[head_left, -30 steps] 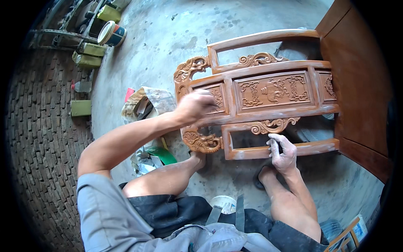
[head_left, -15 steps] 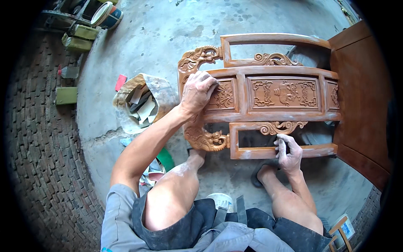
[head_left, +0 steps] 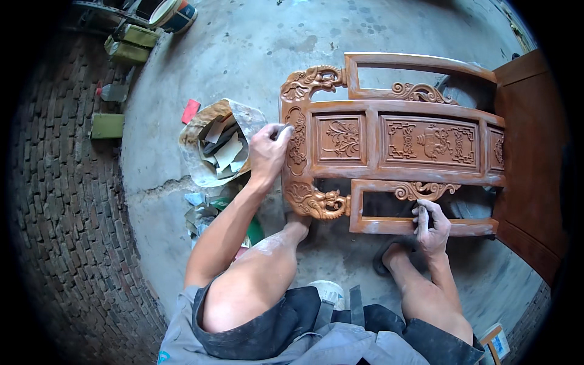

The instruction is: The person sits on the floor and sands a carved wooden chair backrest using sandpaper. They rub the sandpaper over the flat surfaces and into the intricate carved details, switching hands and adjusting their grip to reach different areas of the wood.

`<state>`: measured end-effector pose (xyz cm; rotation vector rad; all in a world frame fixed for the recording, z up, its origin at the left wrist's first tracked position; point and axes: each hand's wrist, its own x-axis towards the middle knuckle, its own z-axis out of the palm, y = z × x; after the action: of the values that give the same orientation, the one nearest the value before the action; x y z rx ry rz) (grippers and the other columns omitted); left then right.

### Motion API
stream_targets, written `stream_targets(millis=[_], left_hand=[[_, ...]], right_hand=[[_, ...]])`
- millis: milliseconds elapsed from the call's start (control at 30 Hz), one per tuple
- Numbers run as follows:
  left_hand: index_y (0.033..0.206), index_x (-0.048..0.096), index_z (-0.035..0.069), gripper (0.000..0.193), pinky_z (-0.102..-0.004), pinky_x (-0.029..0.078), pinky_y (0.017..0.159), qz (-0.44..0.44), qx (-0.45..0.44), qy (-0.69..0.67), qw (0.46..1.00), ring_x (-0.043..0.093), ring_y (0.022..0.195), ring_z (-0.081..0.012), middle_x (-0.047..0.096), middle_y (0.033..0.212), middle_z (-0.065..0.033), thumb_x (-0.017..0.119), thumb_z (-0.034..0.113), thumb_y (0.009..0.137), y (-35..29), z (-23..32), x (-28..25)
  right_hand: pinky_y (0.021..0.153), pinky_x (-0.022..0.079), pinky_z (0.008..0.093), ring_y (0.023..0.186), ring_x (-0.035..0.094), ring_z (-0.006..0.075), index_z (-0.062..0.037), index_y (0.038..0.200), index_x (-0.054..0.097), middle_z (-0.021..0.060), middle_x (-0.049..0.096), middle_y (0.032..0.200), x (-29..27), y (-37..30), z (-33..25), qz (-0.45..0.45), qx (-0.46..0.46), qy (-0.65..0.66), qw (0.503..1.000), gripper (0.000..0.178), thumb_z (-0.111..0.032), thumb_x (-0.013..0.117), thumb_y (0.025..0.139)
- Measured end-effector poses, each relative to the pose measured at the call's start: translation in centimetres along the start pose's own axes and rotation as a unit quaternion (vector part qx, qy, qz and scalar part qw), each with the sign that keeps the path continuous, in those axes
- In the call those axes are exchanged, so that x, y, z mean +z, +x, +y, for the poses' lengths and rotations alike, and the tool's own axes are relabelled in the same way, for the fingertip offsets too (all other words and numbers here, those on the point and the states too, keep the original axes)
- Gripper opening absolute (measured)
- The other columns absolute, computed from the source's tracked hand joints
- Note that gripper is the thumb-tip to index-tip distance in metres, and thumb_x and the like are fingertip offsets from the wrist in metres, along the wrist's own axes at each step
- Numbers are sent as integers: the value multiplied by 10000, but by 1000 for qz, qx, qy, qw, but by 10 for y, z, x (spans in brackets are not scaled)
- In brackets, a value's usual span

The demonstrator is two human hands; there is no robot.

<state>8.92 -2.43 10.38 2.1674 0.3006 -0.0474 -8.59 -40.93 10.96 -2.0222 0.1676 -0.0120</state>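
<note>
Grey concrete floor (head_left: 243,55), stained and cracked, bounded on the left by a dark brick surface (head_left: 55,213); we list what lies on it from left to right.

Olive-green rectangular blocks (head_left: 107,126) at the far left edge, with a round paint tin (head_left: 176,13) at the top. A small red scrap (head_left: 191,111) on the bare floor.

Crumpled open sack of grey and tan sheet offcuts (head_left: 220,146), probably abrasive paper, though the view is too small to be sure. It sits just left of our left hand.

Left hand (head_left: 267,153): fingers curled together and pressed down on the left upright of the orange-brown carved wooden panel (head_left: 395,143). A small pale piece seems pinched under the fingertips; we cannot tell exactly what it is.

The panel lies flat on the floor, its long axis running left to right across the view, directly ahead of both hands. Texture: matte, dusty timber with scrolled dragon-like carving at the left corners, three recessed relief plaques in the middle band, open frames above and below. The left hand is nearer the carved end; bare knees and feet tuck against its near edge.

Right hand (head_left: 431,226): fingers closed over the lower rail of the panel, gripping its near edge just below a pierced scroll ornament.

Dark reddish-brown flat wooden board (head_left: 529,170) at the far right, touching the panel's end.
</note>
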Motion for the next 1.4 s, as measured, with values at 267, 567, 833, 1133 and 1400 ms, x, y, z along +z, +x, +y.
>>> stream_targets(millis=[267,567,833,1133,1400], left_hand=[[955,745,-32,196,-445,573,753,58,36,86,994,759,806,-353,765,886,-219,739,164,945,13,-7,14],[963,731,-46,273,-415,568,740,72,38,143,986,745,767,-307,761,837,-200,775,220,921,20,-16,18],[940,724,-51,272,-419,567,730,75,45,152,985,730,745,-282,756,819,-195,791,204,872,21,-21,21],[897,709,-43,243,-384,548,679,45,12,129,991,670,667,-206,712,730,-157,765,194,891,-23,-29,20],[912,708,-30,239,-437,562,729,50,0,140,989,723,743,-323,733,799,-212,747,206,910,-36,-16,6]], right_hand=[[647,561,286,722,689,139,2,1198,714,96,733,891,0,-1,-2,-10,14,-4,1000,194,16,610,1036],[612,537,284,671,669,137,-5,1197,710,88,724,858,-1,0,-2,-7,-9,-3,1000,195,22,617,1027],[544,490,245,623,606,80,-13,1217,709,51,717,868,0,-2,-3,-7,-1,18,1000,206,14,608,1039],[563,513,253,646,634,93,-17,1226,712,62,728,895,-5,-7,2,0,3,13,1000,216,14,608,1040],[557,516,253,648,628,85,-18,1233,714,62,727,891,-2,-4,-1,-9,-5,24,1000,220,11,606,1044]])
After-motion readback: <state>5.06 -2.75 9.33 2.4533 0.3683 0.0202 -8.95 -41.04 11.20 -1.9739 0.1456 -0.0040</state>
